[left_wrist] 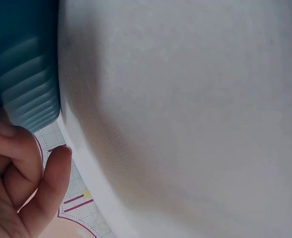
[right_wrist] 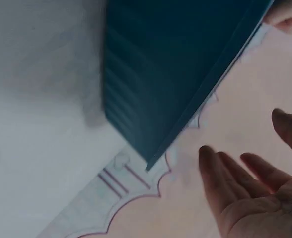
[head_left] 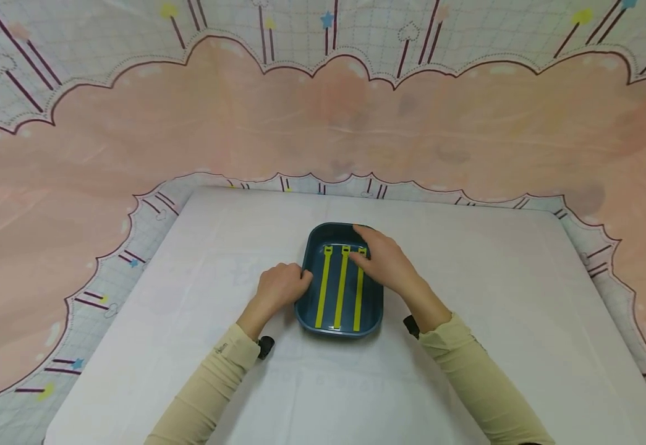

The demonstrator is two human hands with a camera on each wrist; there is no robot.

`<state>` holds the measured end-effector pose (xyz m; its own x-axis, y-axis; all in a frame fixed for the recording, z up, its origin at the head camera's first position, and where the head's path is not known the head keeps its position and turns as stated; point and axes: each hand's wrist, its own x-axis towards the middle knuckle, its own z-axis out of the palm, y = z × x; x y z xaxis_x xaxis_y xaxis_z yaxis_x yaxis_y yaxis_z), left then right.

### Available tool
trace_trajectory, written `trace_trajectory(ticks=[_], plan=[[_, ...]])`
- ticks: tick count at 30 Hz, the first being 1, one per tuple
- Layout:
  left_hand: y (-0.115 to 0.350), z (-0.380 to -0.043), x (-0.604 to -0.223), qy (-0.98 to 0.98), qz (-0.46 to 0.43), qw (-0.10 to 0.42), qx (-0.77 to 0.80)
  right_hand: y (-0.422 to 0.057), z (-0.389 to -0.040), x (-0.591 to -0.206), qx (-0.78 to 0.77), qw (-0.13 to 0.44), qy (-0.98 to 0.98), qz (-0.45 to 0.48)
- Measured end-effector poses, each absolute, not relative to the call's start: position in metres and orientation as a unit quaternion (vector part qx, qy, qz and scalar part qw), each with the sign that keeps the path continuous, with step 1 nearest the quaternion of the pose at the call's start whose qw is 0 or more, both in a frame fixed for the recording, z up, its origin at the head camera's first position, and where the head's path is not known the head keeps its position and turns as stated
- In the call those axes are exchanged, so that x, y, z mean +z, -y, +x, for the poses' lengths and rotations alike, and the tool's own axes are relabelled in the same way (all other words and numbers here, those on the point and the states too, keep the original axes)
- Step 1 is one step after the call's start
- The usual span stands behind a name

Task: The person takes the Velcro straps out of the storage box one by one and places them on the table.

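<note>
A dark blue rectangular dish (head_left: 331, 233) with rounded corners sits on the white table. Inside it, three yellow straps (head_left: 324, 284) with slotted heads lie lengthwise, side by side. My left hand (head_left: 280, 285) grips the dish's left rim, thumb over the edge and fingers curled against the outside. The left wrist view shows those fingers (left_wrist: 17, 173) by the dish's ribbed wall (left_wrist: 32, 84). Over the dish's right side my right hand (head_left: 386, 262) holds nothing, its fingers extended and spread from the thumb. It partly covers the right strap (head_left: 358, 303). In the right wrist view this hand (right_wrist: 260, 198) appears apart from the rim.
A white-covered table (head_left: 484, 290) surrounds the dish on all sides. Beyond its edges hangs a peach and pale-blue patterned cloth (head_left: 300, 123). Black wrist cameras (head_left: 266, 347) sit under both wrists, next to beige sleeves (head_left: 206, 386).
</note>
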<state>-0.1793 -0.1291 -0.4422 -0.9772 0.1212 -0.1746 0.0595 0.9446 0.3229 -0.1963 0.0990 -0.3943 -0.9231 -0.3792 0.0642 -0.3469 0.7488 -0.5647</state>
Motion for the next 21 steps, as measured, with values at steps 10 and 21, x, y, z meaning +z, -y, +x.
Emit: trace_trajectory(ticks=[10,21], plan=[[0.131,-0.179,-0.442,-0.982,0.047,0.097,0.155,-0.076,-0.215,-0.395,-0.308,0.098,-0.901,-0.29],[0.13,-0.178,-0.443,-0.982,0.049,0.099,0.153,-0.06,-0.227,-0.418,-0.279,0.147,-0.895,-0.314]])
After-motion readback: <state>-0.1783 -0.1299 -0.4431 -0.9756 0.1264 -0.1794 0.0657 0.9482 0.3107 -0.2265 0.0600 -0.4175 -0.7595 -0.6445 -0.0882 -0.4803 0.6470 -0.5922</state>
